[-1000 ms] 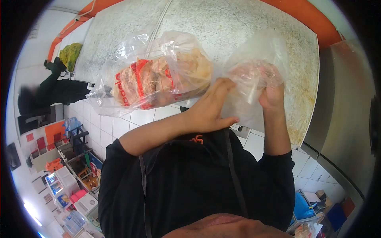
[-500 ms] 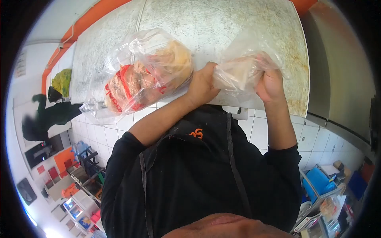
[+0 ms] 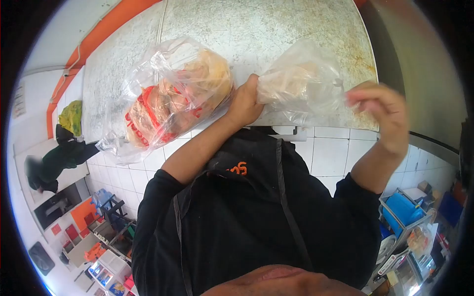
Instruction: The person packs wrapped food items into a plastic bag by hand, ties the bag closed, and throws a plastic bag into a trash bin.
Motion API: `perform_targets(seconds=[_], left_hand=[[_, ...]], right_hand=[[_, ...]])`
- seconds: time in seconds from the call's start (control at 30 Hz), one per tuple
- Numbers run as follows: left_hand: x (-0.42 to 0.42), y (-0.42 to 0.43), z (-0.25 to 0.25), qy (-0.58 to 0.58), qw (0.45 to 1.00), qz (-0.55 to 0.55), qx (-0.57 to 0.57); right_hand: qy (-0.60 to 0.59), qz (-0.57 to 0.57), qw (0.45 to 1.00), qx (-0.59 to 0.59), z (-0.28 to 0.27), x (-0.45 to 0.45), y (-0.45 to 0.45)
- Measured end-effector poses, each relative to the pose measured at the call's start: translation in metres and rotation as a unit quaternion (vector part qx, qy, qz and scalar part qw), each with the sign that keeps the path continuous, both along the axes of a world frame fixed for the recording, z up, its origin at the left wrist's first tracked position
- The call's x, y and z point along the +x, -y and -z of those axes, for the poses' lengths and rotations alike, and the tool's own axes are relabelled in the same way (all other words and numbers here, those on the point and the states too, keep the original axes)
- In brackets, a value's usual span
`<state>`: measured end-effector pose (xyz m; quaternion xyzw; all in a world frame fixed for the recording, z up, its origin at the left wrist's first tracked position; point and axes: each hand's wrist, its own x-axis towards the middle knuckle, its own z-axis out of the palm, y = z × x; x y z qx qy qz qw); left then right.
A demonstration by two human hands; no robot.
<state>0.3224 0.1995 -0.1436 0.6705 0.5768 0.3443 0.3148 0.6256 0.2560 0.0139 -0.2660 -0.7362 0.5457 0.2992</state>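
My left hand is closed on the near-left edge of a small clear plastic bag. Inside that bag is something pale and beige, blurred by the plastic, so its kind cannot be told. Just right of the bag, my right hand is raised, a little smeared by motion. Its fingers are loosely bent and apart, and nothing shows in them. Left of my left hand lies a large clear bag holding several smaller packs with red print and pale brown contents; my left wrist is close beside it.
Both bags rest on a scratched white tabletop. A metal cabinet-like surface stands at the right. Another person in dark clothes is at the far left. A blue object on a rack stands at lower right, above a tiled floor.
My right hand has let go of the small bag and moved right, away from it. My left hand still grips the bag, which now lies more spread out.
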Motion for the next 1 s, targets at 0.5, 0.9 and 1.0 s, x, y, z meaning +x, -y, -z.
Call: perform_targets(seconds=[0.5, 0.9, 1.0], left_hand=[[-0.012, 0.007, 0.027, 0.107, 0.994, 0.033, -0.002], [-0.016, 0.017, 0.037, -0.006, 0.986, 0.004, 0.164], [-0.011, 0.022, 0.03, -0.013, 0.975, 0.005, 0.221]], right_hand=[[0.228, -0.042, 0.917, 0.325, 0.09, -0.089, -0.036], [0.077, 0.038, 0.98, -0.18, 0.104, -0.039, -0.039], [0.015, -0.043, 0.973, -0.227, 0.131, -0.02, -0.047]])
